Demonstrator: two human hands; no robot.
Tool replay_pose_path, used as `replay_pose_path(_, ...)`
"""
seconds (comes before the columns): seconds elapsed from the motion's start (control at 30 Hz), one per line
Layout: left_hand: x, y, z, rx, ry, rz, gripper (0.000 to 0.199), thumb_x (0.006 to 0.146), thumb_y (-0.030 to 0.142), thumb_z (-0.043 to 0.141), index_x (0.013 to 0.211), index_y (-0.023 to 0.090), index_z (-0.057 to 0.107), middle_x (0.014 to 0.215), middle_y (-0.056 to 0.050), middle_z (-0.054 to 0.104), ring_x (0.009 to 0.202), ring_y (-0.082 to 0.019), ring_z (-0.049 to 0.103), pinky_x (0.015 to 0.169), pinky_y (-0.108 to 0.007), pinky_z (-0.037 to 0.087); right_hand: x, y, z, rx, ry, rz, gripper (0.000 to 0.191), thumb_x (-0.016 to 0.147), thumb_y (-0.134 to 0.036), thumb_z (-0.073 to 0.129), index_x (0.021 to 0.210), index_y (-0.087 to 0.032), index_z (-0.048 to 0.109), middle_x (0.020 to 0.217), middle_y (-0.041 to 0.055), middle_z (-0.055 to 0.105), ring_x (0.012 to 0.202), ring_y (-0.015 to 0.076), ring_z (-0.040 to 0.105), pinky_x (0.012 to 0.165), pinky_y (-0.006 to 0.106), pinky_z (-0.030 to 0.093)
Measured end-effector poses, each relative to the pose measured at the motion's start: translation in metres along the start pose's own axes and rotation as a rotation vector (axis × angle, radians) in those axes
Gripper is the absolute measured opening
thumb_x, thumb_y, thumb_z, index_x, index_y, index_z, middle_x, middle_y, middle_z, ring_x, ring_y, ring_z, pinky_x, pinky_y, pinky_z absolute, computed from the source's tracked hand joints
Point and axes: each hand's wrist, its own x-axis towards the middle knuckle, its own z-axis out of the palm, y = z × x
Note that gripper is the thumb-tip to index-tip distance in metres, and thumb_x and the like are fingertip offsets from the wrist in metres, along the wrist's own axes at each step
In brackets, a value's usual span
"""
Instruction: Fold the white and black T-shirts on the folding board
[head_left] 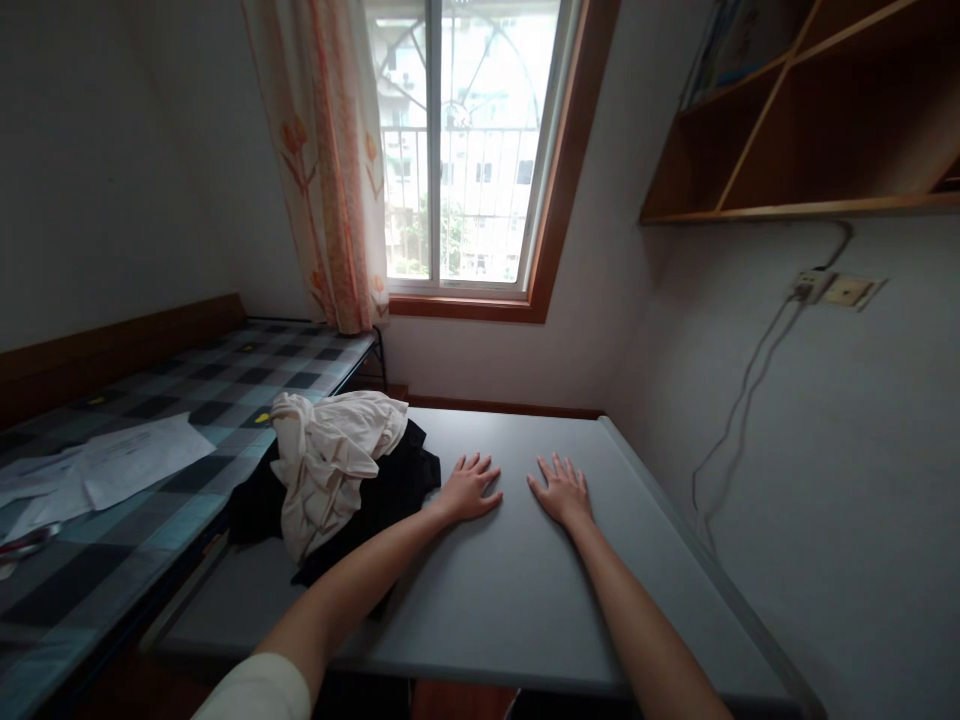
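Both of my hands rest palm down on a light grey table (525, 610). My left hand (469, 488) lies with its fingers spread, just right of a heap of clothes. My right hand (562, 492) is flat as well, fingers apart, a short way to the right of the left one. Neither hand holds anything. In the heap, a crumpled cream-white garment (330, 460) lies on top of a black garment (409, 480). My left forearm passes in front of the heap's near right side and hides part of it.
Left of the table is a bed with a checked cover (180, 370), bearing white papers (142, 455) and scissors (30, 542). A window (457, 150) with a flowered curtain (330, 180) is ahead. Wooden shelves (795, 130) and a wall socket (814, 288) with a hanging cable are at right.
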Motion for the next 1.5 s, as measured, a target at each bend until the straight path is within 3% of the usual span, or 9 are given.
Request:
replay_pose_path(0.27,0.0,-0.002,0.002,-0.021,0.006,0.017,0.056,0.088,0.053,0.048,0.135,0.024,0.05,0.149,-0.009,0.04,0.14,-0.031,0.029,0.116,-0.052,0.017,0.001,0.002,0.002,0.007,0.03,-0.021,0.066,0.09,-0.061,0.03,0.148,-0.03,0.033,0.157,0.0068,0.024,0.144,0.0278,0.016,0.113,0.047,0.01)
replay_pose_path(0.4,-0.001,-0.002,-0.007,-0.074,0.051,0.011,0.044,0.088,0.038,0.051,0.129,0.021,0.055,0.142,-0.008,0.049,0.137,-0.025,0.035,0.115,-0.043,0.026,0.001,0.001,0.003,0.004,0.036,-0.016,0.065,0.09,-0.061,0.03,0.147,-0.03,0.034,0.157,0.0064,0.025,0.144,0.0278,0.016,0.113,0.047,0.01)
replay_pose_path(0.57,-0.014,-0.012,-0.08,0.087,0.232,0.035,0.044,0.087,0.037,0.052,0.129,0.026,0.053,0.145,-0.005,0.045,0.141,-0.026,0.028,0.117,-0.044,0.02,0.002,0.002,0.004,0.013,0.038,-0.011,0.066,0.09,-0.061,0.031,0.147,-0.029,0.035,0.156,0.0065,0.025,0.144,0.0275,0.016,0.113,0.046,0.01)
replay_pose_path(0.67,-0.027,-0.041,-0.142,0.284,0.289,-0.18,0.06,0.081,0.044,0.061,0.136,0.026,0.047,0.146,-0.008,0.042,0.141,-0.035,0.022,0.114,-0.056,0.013,0.002,0.003,0.005,0.017,0.05,-0.019,0.065,0.09,-0.061,0.032,0.146,-0.029,0.037,0.156,0.0071,0.026,0.143,0.0274,0.017,0.113,0.046,0.009)
replay_pose_path(0.8,-0.053,-0.092,-0.195,0.443,0.138,-0.564,0.09,0.067,0.06,0.068,0.142,0.02,0.038,0.145,-0.018,0.041,0.134,-0.047,0.027,0.103,-0.067,0.019,0.002,0.005,0.007,0.032,0.077,-0.033,0.065,0.09,-0.061,0.032,0.145,-0.029,0.039,0.155,0.0079,0.028,0.143,0.0274,0.019,0.113,0.046,0.009)
replay_pose_path(0.9,-0.072,-0.116,-0.204,0.449,0.052,-0.615,0.08,0.071,0.062,0.063,0.138,0.021,0.044,0.137,-0.018,0.05,0.122,-0.041,0.045,0.099,-0.056,0.033,0.002,0.005,0.008,0.035,0.084,-0.038,0.064,0.09,-0.061,0.033,0.145,-0.028,0.04,0.155,0.0084,0.029,0.143,0.0279,0.019,0.113,0.047,0.009)
replay_pose_path(1.07,-0.085,-0.122,-0.21,0.5,0.167,-0.58,0.039,0.085,0.047,0.049,0.115,0.024,0.059,0.112,-0.01,0.064,0.107,-0.031,0.055,0.091,-0.043,0.039,0.001,0.004,0.008,0.034,0.092,-0.04,0.064,0.09,-0.06,0.033,0.145,-0.028,0.04,0.155,0.0087,0.029,0.143,0.0274,0.02,0.113,0.046,0.01)
replay_pose_path(1.33,-0.07,-0.103,-0.259,0.467,0.463,-0.51,0.038,0.089,0.043,0.045,0.114,0.02,0.062,0.107,-0.01,0.065,0.099,-0.027,0.059,0.082,-0.034,0.041,-0.001,0.003,0.006,0.042,0.09,-0.048,0.064,0.09,-0.058,0.033,0.145,-0.025,0.041,0.154,0.0105,0.03,0.142,0.0299,0.021,0.112,0.048,0.011)
replay_pose_path(1.5,-0.049,-0.093,-0.275,0.446,0.371,-0.455,0.041,0.088,0.053,0.045,0.102,0.023,0.068,0.103,-0.009,0.069,0.094,-0.027,0.063,0.075,-0.031,0.042,-0.002,0.003,0.005,0.05,0.087,-0.054,0.064,0.09,-0.058,0.033,0.145,-0.025,0.041,0.154,0.0107,0.03,0.142,0.0304,0.021,0.112,0.048,0.011)
